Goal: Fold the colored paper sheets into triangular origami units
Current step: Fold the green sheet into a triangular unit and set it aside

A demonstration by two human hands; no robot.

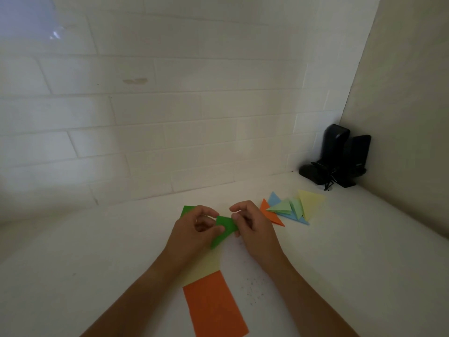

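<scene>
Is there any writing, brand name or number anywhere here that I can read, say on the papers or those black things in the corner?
None can be read.
Colored papers, such as the orange sheet and the green piece held in both hands: plain, no print.
Black speakers in the corner: a faint pale mark on one, too small and blurred to read.

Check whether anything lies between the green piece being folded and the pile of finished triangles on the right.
Only the right hand itself. It grips the green piece on the side facing the pile of finished triangles. Past that hand the white tabletop is bare up to the orange triangle at the pile's near edge.
</scene>
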